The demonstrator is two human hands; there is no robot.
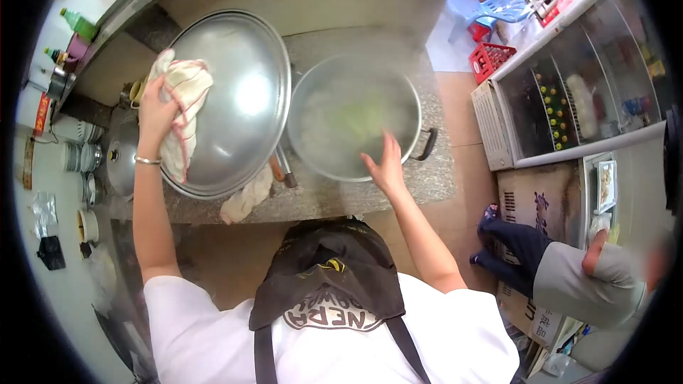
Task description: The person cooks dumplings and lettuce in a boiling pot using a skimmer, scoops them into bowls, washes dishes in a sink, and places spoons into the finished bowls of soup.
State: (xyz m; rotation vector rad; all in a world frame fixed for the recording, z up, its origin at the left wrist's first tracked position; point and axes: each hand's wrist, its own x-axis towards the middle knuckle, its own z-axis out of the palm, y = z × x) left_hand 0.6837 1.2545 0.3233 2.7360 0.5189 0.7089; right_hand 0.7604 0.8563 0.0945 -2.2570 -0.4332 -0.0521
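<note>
My left hand (158,110) is wrapped round a white cloth with red edging (191,89), which lies over the left side of a large round metal pot lid (245,99). Through the cloth it grips the lid, held to the left of a big metal pot (418,117). Steam rises from the pot and blurs something pale green (353,115) inside. Over the near right part of the pot's rim is my right hand (385,167), fingers spread and holding nothing. Whether its fingers touch the rim I cannot tell.
A black pot handle (428,144) sticks out on the right. Another cloth (247,198) and a wooden-handled tool (277,169) lie at the counter's front edge. A smaller lidded pot (122,158) stands left. Another person (587,270) is at the right, below a glass-fronted fridge (523,110).
</note>
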